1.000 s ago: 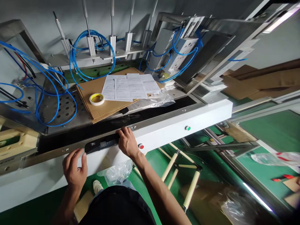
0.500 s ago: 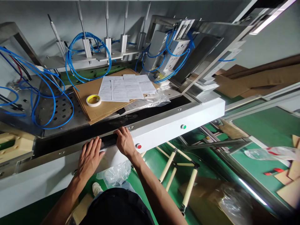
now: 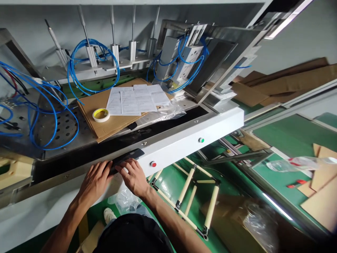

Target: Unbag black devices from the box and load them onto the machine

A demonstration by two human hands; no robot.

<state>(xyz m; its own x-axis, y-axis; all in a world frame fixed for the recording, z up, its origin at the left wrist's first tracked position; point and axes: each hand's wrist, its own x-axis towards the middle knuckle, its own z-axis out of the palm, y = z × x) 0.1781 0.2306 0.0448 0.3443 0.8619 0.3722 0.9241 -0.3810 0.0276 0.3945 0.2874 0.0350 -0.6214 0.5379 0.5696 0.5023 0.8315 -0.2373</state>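
A flat black bar-shaped part lies on the front edge of a white machine housing. My left hand rests with its fingertips on the bar's left end, fingers curled over it. My right hand lies just right of it, with its fingers stretched out along the bar's near edge. Both hands touch the bar. A red button sits right beside my right hand, and a green button lies further right on the housing.
Behind the bar are a black slot, a cardboard sheet with printed papers and a yellow tape roll. Blue hoses loop over a perforated metal plate. A roller frame and plastic bags lie on the green floor below.
My left hand has come up from the housing's lower front onto the bar's left end. My right hand has slid back from the bar's far side to its near edge.
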